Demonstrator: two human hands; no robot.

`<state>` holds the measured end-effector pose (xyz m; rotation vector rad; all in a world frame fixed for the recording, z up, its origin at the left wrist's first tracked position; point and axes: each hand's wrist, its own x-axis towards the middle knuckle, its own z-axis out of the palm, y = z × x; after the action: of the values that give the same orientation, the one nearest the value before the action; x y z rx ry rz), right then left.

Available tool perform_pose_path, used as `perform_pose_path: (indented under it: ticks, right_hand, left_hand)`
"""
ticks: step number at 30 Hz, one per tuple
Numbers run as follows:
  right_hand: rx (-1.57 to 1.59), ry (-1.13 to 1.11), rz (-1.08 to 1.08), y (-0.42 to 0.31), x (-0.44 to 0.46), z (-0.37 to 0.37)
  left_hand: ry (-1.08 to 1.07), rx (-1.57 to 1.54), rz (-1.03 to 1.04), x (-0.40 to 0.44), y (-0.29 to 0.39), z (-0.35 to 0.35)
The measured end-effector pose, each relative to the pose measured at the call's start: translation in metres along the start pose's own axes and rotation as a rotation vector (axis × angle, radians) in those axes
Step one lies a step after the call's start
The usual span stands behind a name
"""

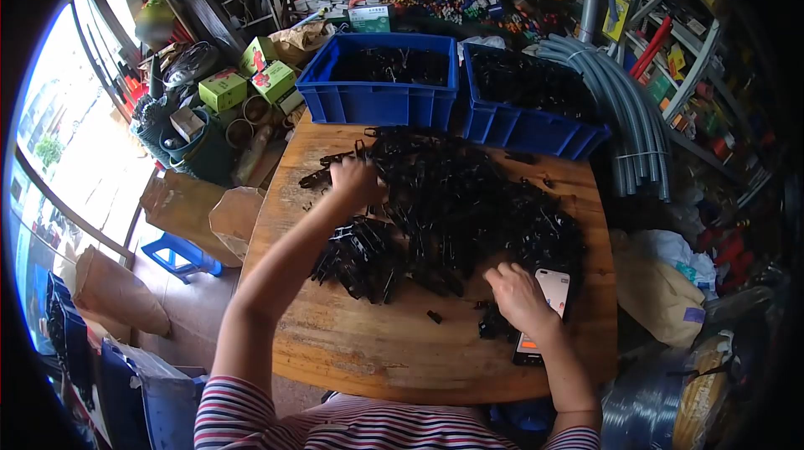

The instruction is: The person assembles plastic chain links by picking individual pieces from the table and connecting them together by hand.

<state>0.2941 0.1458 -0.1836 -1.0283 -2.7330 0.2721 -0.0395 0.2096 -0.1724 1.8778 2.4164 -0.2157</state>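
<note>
A large heap of black plastic parts (444, 199) covers much of the wooden table (377, 349). My left hand (357, 180) is at the heap's upper left edge, fingers curled down among the parts; what it holds, if anything, is hidden. Near the heap's lower right, my right hand (517, 295) has its fingers bent together over the wood, and no held part can be made out. Partly under my right hand and wrist lies a phone (554, 289) with its screen lit. One small black piece (435, 316) lies apart in front of the heap.
Two blue crates (381, 102) (536, 138) with black parts stand at the table's far edge. Grey pipes (641, 131) curve down on the right. Left of the table are cardboard pieces (188, 211), a blue stool (180, 257) and green boxes (223, 90).
</note>
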Motion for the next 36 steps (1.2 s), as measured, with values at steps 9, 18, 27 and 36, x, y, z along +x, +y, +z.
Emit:
perform_pose_path:
  ticks: [9,18,27,36]
  right_hand:
    - [0.712,0.354,0.011,-0.047,0.031,-0.017]
    - [0.998,0.325,0.085,-0.074,0.030,-0.002]
    - [0.908,0.369,0.024,-0.080,0.023,0.006]
    - [0.909,0.339,0.065,-0.082,0.020,0.003]
  left_hand:
    - [-0.077,-1.482,0.280,-0.084,-0.005,0.020]
    - [-0.332,-1.761,0.348,-0.157,0.052,0.047]
    - [0.239,-1.013,0.490,-0.171,0.055,0.036]
    - [0.353,-0.906,0.441,-0.169,0.050,0.034]
